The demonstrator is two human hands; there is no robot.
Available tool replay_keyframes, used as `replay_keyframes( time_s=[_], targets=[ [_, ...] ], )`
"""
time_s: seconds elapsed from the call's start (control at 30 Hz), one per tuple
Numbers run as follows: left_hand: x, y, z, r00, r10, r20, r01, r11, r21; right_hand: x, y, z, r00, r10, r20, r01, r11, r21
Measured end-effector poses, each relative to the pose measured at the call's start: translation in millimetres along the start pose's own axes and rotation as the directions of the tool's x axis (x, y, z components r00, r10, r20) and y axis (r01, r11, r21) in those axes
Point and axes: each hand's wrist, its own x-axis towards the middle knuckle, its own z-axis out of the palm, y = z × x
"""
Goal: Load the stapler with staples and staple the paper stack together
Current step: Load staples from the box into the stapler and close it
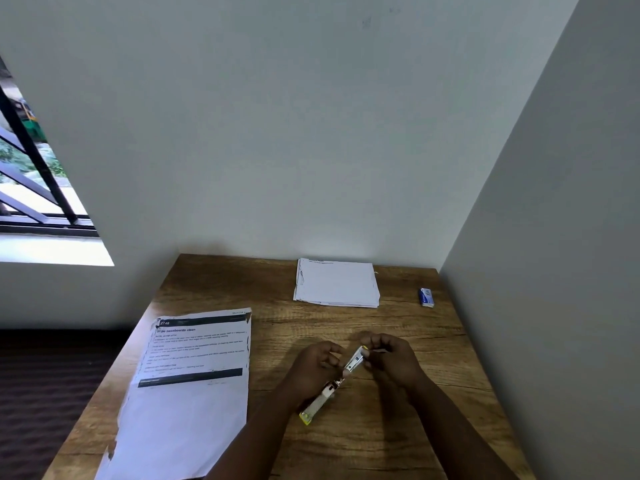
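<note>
plain room, likely home | wooden desk (398,427) in corner | barred window (34,168)

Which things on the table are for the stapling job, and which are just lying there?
For the job:
stapler, held in the left hand and right hand
paper stack
small blue box, probably staples

Just lying there:
printed sheet with torn edges

On the tabletop (433,393) — printed sheet (187,393) near left, paper stack (337,284) far centre, small box (426,297) far right — stapler (332,386) near centre.
</note>
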Motion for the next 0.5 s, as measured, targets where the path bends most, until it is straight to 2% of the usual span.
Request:
replay_keyframes(
  time_s=[0.1, 0.17, 0.27, 0.33, 0.4, 0.5],
  targets=[
    [2, -1, 2, 0.997, -0.078, 0.025, 0.079, 0.997, -0.016, -1, 1, 2, 1.000, 0.000, 0.017, -0.001, 0.999, 0.038],
    [0, -2, 3, 0.986, -0.153, 0.071, 0.162, 0.978, -0.132, -1, 2, 2, 1.000, -0.001, 0.000, 0.001, 0.999, 0.053],
    [-2, 1, 4, 0.953, -0.266, 0.145, 0.301, 0.876, -0.377, 1, 3, 1, 1.000, 0.008, -0.029, -0.006, 0.998, 0.064],
    [-1, 4, 4, 0.945, -0.287, 0.154, 0.325, 0.799, -0.506, 3, 6, -1, 0.999, 0.031, -0.039, -0.027, 0.995, 0.101],
    [0, 6, 5, 0.947, -0.283, 0.154, 0.321, 0.777, -0.541, 6, 9, -2, 0.994, 0.101, -0.051, -0.089, 0.977, 0.195],
    [-3, 4, 6, 0.969, -0.215, 0.121, 0.247, 0.845, -0.475, 10, 13, -4, 0.976, 0.215, -0.040, -0.195, 0.939, 0.284]
  ],
)
